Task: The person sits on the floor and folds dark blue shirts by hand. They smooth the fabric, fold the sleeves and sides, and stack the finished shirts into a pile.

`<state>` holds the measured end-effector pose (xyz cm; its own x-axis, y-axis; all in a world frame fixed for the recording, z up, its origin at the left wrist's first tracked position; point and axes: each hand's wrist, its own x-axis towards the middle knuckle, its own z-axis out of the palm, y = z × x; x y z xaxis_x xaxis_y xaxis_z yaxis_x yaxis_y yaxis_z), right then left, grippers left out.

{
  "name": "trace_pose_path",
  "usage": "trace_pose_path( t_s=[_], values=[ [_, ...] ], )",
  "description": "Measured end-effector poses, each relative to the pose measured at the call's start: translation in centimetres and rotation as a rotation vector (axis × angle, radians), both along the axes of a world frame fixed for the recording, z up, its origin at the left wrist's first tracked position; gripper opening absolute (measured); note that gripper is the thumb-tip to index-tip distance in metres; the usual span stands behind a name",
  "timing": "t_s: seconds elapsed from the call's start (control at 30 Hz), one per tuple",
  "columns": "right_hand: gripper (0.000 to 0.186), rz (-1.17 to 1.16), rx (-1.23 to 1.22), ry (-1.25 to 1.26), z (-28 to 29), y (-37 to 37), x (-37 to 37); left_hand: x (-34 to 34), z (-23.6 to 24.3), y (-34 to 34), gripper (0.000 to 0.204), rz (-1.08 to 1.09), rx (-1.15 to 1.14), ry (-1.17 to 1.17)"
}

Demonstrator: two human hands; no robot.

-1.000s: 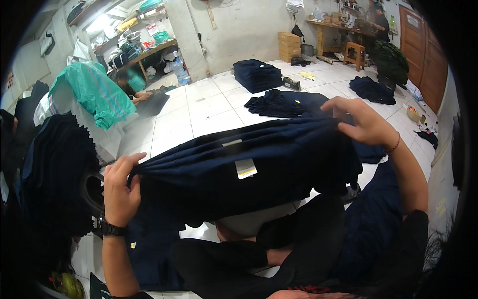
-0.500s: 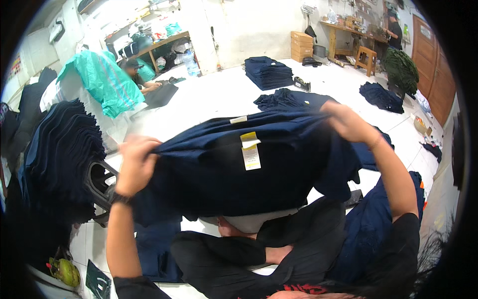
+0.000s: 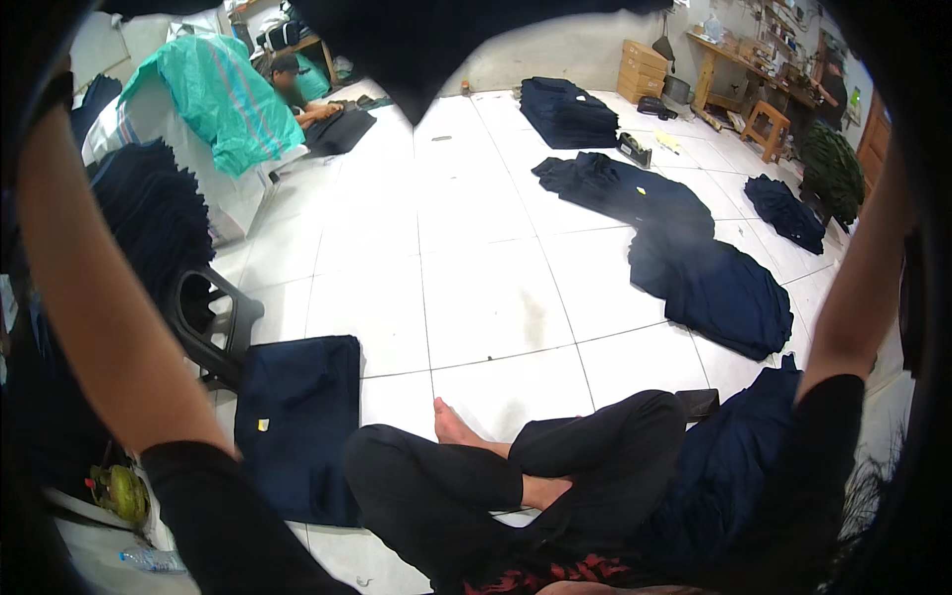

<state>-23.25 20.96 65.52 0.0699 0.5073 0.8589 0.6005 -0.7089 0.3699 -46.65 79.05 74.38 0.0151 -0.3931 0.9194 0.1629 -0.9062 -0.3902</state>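
Both my arms reach up and outward, the left forearm [image 3: 109, 288] along the left side and the right forearm [image 3: 861, 288] along the right. My hands lie beyond the picture's edge, so their fingers are hidden; a dark band shows near the left wrist. Across the top hangs part of a dark navy garment [image 3: 397, 50], its lower edge dipping to a point. By my left knee a folded navy garment stack [image 3: 297, 426] with a small yellow-white sticker lies on the floor. More navy cloth [image 3: 714, 456] is heaped beside my right knee.
Navy garment piles [image 3: 709, 283] lie on the white tiled floor [image 3: 476, 288] to the right, with a taller stack [image 3: 567, 114] behind. A black plastic stool [image 3: 223, 322] stands left, near a green-draped sack [image 3: 213, 109]. One person [image 3: 297, 94] sits behind it; another [image 3: 831, 94] stands far right.
My arms have swung up and apart, carrying the navy garment from in front of my lap to the top edge. The floor and the folded stack by my left knee are uncovered.
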Motion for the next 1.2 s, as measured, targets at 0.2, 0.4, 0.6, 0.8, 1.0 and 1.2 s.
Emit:
trace_pose_path(
  t_s=[0.2, 0.4, 0.6, 0.8, 1.0, 1.2],
  values=[
    [0.029, -0.358, -0.543, 1.226, -32.7, 1.9, 0.3, 0.3, -49.5, -4.5, 0.026, 0.067, -0.234, 1.466],
    [0.024, 0.179, -0.73, 1.363, -34.3, -6.8, -6.4, -9.7, -44.7, -10.7, 0.027, -0.326, -0.677, 1.606],
    [0.028, 0.255, -0.354, 0.899, -19.5, -5.8, -2.6, -4.7, -26.4, -8.9, 0.031, -0.239, -0.411, 1.084],
    [0.036, 0.299, -0.177, 0.923, -8.5, -7.2, -3.0, -3.9, -12.1, -10.0, 0.037, -0.21, -0.363, 0.679],
    [0.038, 0.242, -0.013, 0.608, -13.5, -6.9, 1.0, -0.6, -2.9, -10.2, 0.036, -0.099, -0.004, 0.464],
    [0.036, 0.488, 0.147, 1.096, -12.5, -5.0, -0.9, 1.2, 0.2, -13.6, 0.035, -0.019, 0.195, 0.405]
  ],
)
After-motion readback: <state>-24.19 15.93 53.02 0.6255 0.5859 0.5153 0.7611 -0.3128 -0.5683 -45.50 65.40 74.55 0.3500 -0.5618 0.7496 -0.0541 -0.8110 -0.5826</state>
